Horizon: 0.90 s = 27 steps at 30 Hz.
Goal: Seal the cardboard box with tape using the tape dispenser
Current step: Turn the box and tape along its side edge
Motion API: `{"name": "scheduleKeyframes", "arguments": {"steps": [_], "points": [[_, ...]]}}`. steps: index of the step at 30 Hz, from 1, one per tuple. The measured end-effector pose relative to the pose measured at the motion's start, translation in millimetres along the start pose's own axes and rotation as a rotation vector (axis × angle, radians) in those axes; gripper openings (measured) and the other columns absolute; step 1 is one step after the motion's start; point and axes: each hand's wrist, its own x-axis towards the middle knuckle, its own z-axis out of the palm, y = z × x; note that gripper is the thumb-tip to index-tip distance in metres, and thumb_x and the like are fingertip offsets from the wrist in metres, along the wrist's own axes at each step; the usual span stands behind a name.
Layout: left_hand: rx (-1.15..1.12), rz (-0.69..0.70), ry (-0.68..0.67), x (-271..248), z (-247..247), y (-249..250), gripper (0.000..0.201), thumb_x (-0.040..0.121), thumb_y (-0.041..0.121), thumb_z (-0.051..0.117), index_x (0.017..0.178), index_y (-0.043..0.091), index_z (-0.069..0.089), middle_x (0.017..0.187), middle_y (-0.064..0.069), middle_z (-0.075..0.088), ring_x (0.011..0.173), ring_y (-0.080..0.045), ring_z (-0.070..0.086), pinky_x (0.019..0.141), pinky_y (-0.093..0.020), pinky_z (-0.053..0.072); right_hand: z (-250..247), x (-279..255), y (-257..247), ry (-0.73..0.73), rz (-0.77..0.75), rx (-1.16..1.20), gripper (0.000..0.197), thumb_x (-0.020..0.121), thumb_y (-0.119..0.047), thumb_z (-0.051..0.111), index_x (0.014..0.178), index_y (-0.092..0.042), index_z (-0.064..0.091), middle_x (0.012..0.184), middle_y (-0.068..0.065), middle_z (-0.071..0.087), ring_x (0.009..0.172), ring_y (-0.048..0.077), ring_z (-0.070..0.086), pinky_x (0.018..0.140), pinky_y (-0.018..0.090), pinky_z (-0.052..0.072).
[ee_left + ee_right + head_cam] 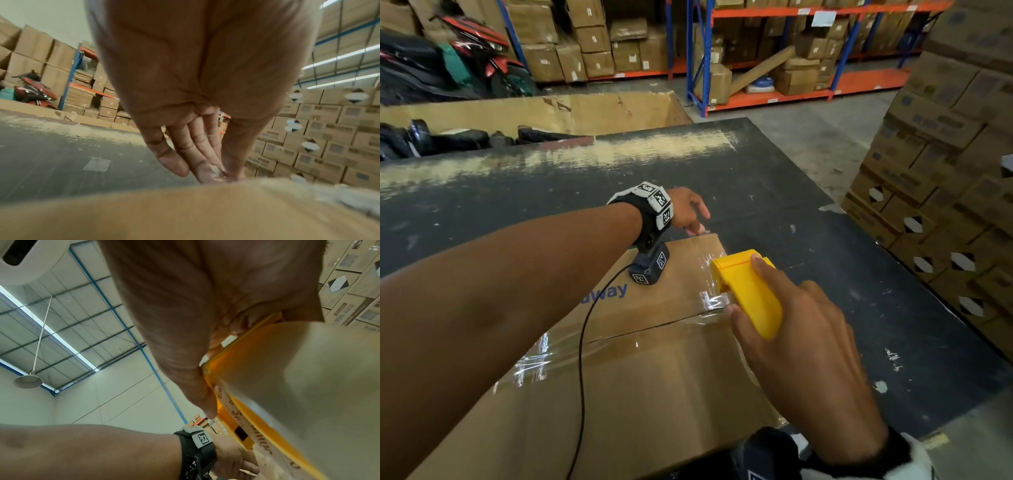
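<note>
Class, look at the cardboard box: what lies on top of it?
On the cardboard box lies clear tape over its seam; the right hand holds the yellow tape dispenser there. Left hand fingers touch its far edge. Contents are hidden.

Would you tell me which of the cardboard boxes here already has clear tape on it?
The cardboard box on the dark table under both hands; the shelved and stacked boxes show none.

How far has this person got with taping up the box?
Done: clear tape already covers most of the centre seam of the cardboard box. In hand: the right hand grips the yellow tape dispenser near the seam's far end, while the left hand has its fingers at the box's far edge. Left: finishing that end and cutting the tape, it seems.
</note>
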Motion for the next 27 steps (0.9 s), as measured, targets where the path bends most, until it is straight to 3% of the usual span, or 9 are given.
{"name": "scheduleKeyframes", "arguments": {"steps": [4,7,10,12,15,18,23,25,27], "points": [[0.264,0.008,-0.037,3,5,3,0.060,0.082,0.028,0.075,0.140,0.027,0.059,0.134,0.000,0.065,0.121,-0.024,0.063,0.105,-0.036,0.047,3,0,-2,-0.014,-0.006,-0.014,0.069,0.090,-0.064,0.049,0.153,-0.052,0.021,0.104,-0.004,0.044,0.103,0.021,0.059,0.079,0.032,0.041],[0.458,0.073,0.040,-9,2,9,0.054,0.081,0.028,0.076,0.134,0.024,0.064,0.129,-0.004,0.070,0.117,-0.027,0.065,0.099,-0.033,0.049,6,-1,-1,-0.035,-0.003,-0.042,0.069,0.090,-0.064,0.048,0.153,-0.051,0.021,0.105,-0.004,0.042,0.107,0.021,0.058,0.081,0.032,0.040],[0.376,0.238,0.114,-34,1,13,0.039,0.093,0.023,0.063,0.131,0.020,0.066,0.128,-0.004,0.071,0.121,-0.024,0.064,0.098,-0.027,0.044,10,-2,3,-0.043,-0.001,-0.049,0.069,0.091,-0.063,0.048,0.153,-0.050,0.022,0.103,-0.004,0.038,0.110,0.022,0.057,0.081,0.033,0.037],[0.347,0.385,0.057,-57,7,13,0.045,0.101,0.027,0.052,0.146,0.023,0.052,0.149,-0.003,0.056,0.137,-0.021,0.052,0.110,-0.030,0.037,12,-2,5,-0.028,-0.002,-0.042,0.069,0.091,-0.062,0.050,0.154,-0.049,0.024,0.102,-0.004,0.039,0.109,0.022,0.057,0.078,0.031,0.033],[0.434,0.454,-0.202,-86,28,7,0.058,0.107,0.034,0.034,0.161,0.022,0.016,0.171,-0.001,0.009,0.157,-0.017,0.008,0.126,-0.038,0.012,11,-3,5,-0.007,-0.001,-0.028,0.068,0.090,-0.061,0.052,0.152,-0.049,0.027,0.098,-0.004,0.039,0.108,0.023,0.058,0.076,0.030,0.032],[0.516,0.390,-0.249,-94,44,7,0.062,0.107,0.038,0.021,0.161,0.020,-0.004,0.170,0.000,-0.014,0.156,-0.018,-0.015,0.126,-0.042,-0.003,11,-3,0,0.008,-0.005,-0.060,0.061,0.091,-0.060,0.051,0.148,-0.048,0.033,0.094,-0.003,0.037,0.104,0.027,0.060,0.073,0.032,0.032],[0.518,0.347,-0.270,-92,42,11,0.061,0.108,0.038,0.019,0.160,0.018,-0.007,0.169,0.001,-0.017,0.155,-0.016,-0.017,0.125,-0.037,-0.005,2,-29,2,-0.011,0.013,-0.080,0.067,0.090,-0.066,0.045,0.153,-0.053,0.024,0.093,-0.003,0.041,0.096,0.024,0.059,0.068,0.032,0.035],[0.522,0.351,-0.284,-92,42,10,0.063,0.108,0.039,0.019,0.160,0.019,-0.009,0.169,0.001,-0.018,0.155,-0.016,-0.018,0.125,-0.038,-0.006,-4,-60,19,-0.038,0.021,-0.131,0.068,0.086,-0.074,0.036,0.150,-0.064,0.014,0.088,-0.012,0.038,0.077,0.009,0.050,0.059,0.018,0.033],[0.531,0.386,-0.302,-93,49,12,0.065,0.107,0.042,0.020,0.160,0.019,-0.011,0.168,0.002,-0.020,0.154,-0.015,-0.019,0.125,-0.039,-0.007,-8,-105,35,-0.049,0.125,-0.163,0.062,0.085,-0.076,0.033,0.145,-0.068,0.022,0.084,-0.016,0.037,0.063,0.005,0.045,0.056,0.006,0.028]]}}
